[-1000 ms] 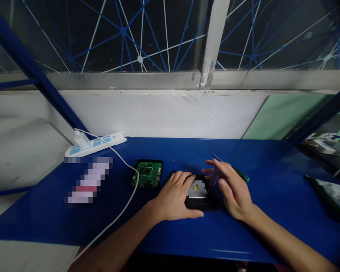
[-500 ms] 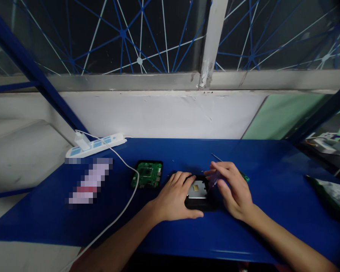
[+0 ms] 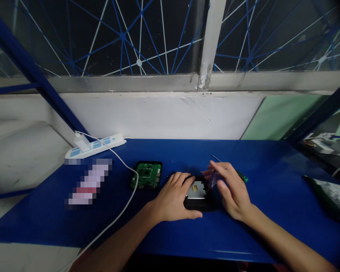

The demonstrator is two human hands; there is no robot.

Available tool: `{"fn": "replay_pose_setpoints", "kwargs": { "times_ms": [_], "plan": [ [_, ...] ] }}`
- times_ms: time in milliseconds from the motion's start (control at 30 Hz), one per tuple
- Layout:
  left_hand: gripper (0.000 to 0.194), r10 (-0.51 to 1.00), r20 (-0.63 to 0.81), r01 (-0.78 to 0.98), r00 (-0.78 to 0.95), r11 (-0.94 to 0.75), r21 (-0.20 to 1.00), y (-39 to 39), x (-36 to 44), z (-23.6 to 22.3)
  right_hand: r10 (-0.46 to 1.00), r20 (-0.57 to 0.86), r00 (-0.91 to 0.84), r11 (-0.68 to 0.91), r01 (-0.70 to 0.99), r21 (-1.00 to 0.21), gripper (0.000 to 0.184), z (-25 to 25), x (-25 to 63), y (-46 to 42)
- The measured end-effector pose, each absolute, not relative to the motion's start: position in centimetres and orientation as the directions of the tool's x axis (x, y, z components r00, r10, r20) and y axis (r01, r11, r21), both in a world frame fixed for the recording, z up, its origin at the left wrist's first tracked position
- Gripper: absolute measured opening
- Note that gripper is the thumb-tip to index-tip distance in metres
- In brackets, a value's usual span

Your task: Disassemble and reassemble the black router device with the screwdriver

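Observation:
An open black plastic case (image 3: 200,205) lies on the blue table, with a silver metal plate (image 3: 198,193) inside that bears a small gold-coloured square. Across the left side of this case rests my left hand (image 3: 171,198), its fingers over the far edge and its thumb along the near one. A screwdriver with a translucent purple handle (image 3: 214,179) is in the fingers of my right hand (image 3: 235,190), pointing down at the plate's right edge. Its tip is too dark to make out. Behind my right hand lies a green-handled screwdriver (image 3: 243,176), partly hidden.
Left of the case, a green circuit board (image 3: 147,175) sits in a black shell. A white cable (image 3: 127,204) runs past it from a power strip (image 3: 102,143). Farther left lies a blurred-out item (image 3: 89,183). A silver bag (image 3: 336,196) is at the right.
Almost nothing differs. My right hand, with the purple screwdriver, has shifted very slightly; the left hand still rests on the case. The whole view has moved a little.

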State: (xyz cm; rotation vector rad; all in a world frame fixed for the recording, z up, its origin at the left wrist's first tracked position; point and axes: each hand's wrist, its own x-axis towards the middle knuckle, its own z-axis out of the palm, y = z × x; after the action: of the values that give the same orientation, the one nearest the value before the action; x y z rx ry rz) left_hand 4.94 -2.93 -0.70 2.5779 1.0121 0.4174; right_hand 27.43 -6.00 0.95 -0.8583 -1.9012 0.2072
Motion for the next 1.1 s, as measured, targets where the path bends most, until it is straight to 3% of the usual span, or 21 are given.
{"fn": "replay_pose_setpoints", "kwargs": {
  "times_ms": [167, 333, 500, 667, 867, 1100],
  "plan": [
    [0.102, 0.692, 0.144, 0.592, 0.707, -0.691, 0.414, -2.90, 4.91, -0.82, 0.608, 0.751, -0.257, 0.756, 0.476, -0.449, 0.063, 1.31, 26.96, -5.94],
    [0.101, 0.696, 0.134, 0.597, 0.706, -0.686, 0.416, -2.89, 4.90, -0.91, 0.555, 0.800, -0.227, 0.777, 0.484, -0.401, 0.054, 0.97, 27.17, -5.49],
    [0.101, 0.695, 0.120, 0.594, 0.709, -0.680, 0.429, -2.90, 4.95, -0.57, 0.589, 0.761, -0.271, 0.772, 0.468, -0.430, 0.045, 0.60, 27.56, -5.60],
    [0.103, 0.688, 0.132, 0.583, 0.714, -0.688, 0.433, -2.96, 4.95, -0.40, 0.649, 0.706, -0.284, 0.743, 0.435, -0.508, 0.057, 0.58, 27.48, -5.80],
    [0.101, 0.687, 0.139, 0.581, 0.713, -0.690, 0.432, -2.97, 4.91, -0.55, 0.609, 0.760, -0.227, 0.748, 0.481, -0.457, 0.064, 1.24, 27.05, -5.77],
    [0.101, 0.690, 0.129, 0.586, 0.712, -0.685, 0.433, -2.88, 4.95, -0.76, 0.570, 0.794, -0.211, 0.766, 0.487, -0.420, 0.057, 0.87, 27.28, -5.53]
  ]
}}
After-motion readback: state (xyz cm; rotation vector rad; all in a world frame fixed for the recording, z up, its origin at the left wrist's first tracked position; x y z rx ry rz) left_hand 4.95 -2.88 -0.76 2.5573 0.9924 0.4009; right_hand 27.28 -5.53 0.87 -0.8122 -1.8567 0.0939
